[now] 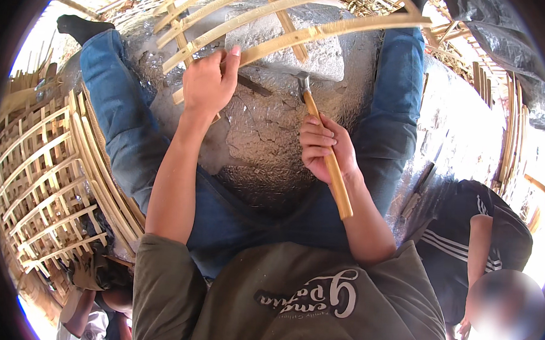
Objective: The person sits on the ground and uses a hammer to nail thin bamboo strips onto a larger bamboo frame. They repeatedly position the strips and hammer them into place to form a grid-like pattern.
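Observation:
My left hand (pixel 210 81) is closed round the near edge of a lattice of pale bamboo slats (pixel 327 31), its thumb pointing up along a slat. The lattice is tilted over a rough whitish stone block (pixel 329 60) between my legs. In my right hand (pixel 328 147) is a hammer (pixel 337 182), its wooden handle slanting down toward my forearm. The metal hammer head is up by the block's near edge, below the longest slat. A dark flat strip (pixel 253 85) lies just right of my left hand. My left fingertips are partly hidden.
Stacked bamboo lattices (pixel 38 184) stand at my left. My jeans-clad legs (pixel 397 96) spread on both sides of the block. A person in dark clothes (pixel 457 251) sits close at the lower right; another person (pixel 81 313) is at the lower left. Bamboo strips (pixel 511 132) lean at right.

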`<action>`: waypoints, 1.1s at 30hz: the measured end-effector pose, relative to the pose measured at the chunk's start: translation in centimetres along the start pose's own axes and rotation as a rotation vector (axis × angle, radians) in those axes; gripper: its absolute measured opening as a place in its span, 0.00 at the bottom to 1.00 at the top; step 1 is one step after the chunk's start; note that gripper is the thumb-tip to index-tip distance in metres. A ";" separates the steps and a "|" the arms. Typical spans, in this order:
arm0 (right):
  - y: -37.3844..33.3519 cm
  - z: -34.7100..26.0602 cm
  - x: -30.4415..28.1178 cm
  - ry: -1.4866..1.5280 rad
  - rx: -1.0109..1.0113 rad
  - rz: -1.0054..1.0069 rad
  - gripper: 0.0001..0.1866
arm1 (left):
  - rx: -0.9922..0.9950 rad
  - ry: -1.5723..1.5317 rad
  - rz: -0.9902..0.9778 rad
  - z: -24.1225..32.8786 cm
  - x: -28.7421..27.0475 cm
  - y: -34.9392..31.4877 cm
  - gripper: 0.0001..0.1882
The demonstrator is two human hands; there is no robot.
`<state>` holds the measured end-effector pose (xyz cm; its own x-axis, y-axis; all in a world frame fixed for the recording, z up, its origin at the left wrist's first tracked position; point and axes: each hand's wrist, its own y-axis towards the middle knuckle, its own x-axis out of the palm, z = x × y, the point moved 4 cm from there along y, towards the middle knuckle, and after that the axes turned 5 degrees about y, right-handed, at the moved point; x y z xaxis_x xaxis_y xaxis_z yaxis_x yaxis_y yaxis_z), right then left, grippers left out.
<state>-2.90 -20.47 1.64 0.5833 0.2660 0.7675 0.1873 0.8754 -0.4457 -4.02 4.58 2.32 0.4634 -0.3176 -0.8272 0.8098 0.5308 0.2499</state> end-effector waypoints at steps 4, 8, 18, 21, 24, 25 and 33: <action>0.5 -0.4 -0.3 -0.020 -0.027 0.061 0.19 | 0.022 -0.082 0.034 0.0 -0.5 -0.3 0.24; 0.3 0.1 0.0 -0.157 -0.020 0.083 0.18 | 0.023 -0.065 0.019 0.2 -0.7 -0.2 0.25; 1.8 -0.4 -2.2 -0.522 -0.156 0.406 0.15 | -0.011 -0.111 -0.091 0.1 -1.4 -0.2 0.23; 2.3 -0.8 -2.8 -0.577 -0.118 0.363 0.14 | -0.032 -0.150 -0.103 0.6 -2.4 0.0 0.22; 2.3 -0.6 -2.8 -0.647 -0.157 0.424 0.14 | -0.039 -0.162 -0.084 0.2 -2.9 0.2 0.21; 2.2 -0.6 -2.8 -0.654 -0.157 0.431 0.14 | -0.031 -0.163 -0.070 0.2 -3.3 0.2 0.21; 2.2 -0.3 -2.6 -0.677 -0.142 0.454 0.15 | -0.131 -0.224 -0.107 -2.8 -4.7 0.1 0.21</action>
<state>-3.77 -19.34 -1.54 0.0321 0.8067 0.5902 0.1731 0.5770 -0.7982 -7.11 8.32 4.87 0.4577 -0.5357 -0.7096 0.8117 0.5775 0.0876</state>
